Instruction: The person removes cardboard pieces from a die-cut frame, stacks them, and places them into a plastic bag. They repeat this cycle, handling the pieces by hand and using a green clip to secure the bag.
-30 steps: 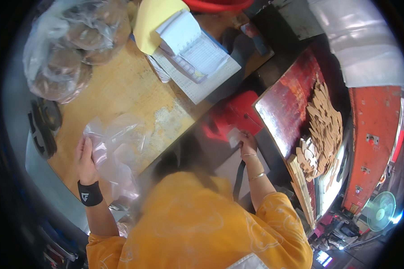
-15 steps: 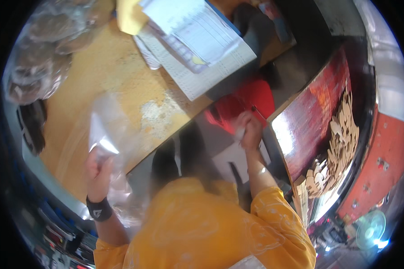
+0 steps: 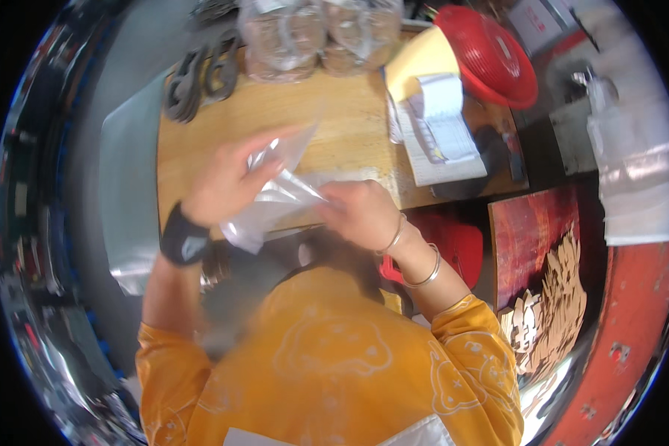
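Both my hands are on a clear plastic bag [image 3: 286,189], held up over the near part of the wooden table [image 3: 201,156]. My left hand [image 3: 234,178], with a black wristband, grips the bag's left side between thumb and fingers. On the other side, my right hand [image 3: 360,212] pinches the bag's edge in closed fingers, a bangle and a bracelet on that wrist. The bag is crumpled and partly blurred. I cannot make out anything inside it.
Filled clear bags [image 3: 282,41] stand at the table's far edge beside dark grey cut-out pieces [image 3: 186,85]. Papers [image 3: 446,134] and a red basin [image 3: 487,56] lie right. A red board [image 3: 531,230] holds brown cut-out pieces [image 3: 554,305]; a red stool [image 3: 457,253] is nearby.
My right hand has come from over the red stool to the bag and now pinches it. The left hand still holds the bag. The view has turned, showing more of the table's far side.
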Action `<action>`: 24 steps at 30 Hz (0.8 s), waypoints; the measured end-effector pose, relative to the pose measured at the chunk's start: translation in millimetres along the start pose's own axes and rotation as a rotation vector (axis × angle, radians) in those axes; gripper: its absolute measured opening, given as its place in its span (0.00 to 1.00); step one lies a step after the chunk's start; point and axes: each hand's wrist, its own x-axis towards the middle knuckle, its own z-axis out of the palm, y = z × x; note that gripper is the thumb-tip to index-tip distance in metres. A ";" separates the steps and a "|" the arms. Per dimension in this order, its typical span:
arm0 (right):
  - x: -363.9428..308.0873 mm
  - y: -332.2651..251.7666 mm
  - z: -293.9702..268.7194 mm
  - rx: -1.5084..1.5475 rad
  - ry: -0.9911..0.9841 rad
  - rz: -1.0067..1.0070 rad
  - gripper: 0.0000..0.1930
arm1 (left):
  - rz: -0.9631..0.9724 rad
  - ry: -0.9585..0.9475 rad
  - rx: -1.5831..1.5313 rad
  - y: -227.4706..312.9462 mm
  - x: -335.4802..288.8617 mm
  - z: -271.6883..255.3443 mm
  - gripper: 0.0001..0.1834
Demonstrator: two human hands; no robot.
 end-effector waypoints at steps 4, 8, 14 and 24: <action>8.5 -24.2 33.5 0.190 -0.298 0.067 0.12 | 0.305 0.062 0.396 -7.1 -7.4 -40.6 0.23; 4.4 -35.5 57.6 0.892 -0.175 0.053 0.13 | 0.306 0.048 0.308 -18.9 -30.8 -37.7 0.21; -8.5 -49.6 96.1 0.797 -0.318 0.141 0.17 | 0.127 -0.025 0.244 -27.0 -80.6 -31.3 0.24; -77.1 -60.3 179.3 0.183 -0.366 -0.013 0.18 | -0.077 0.203 0.126 -34.9 -213.2 54.1 0.23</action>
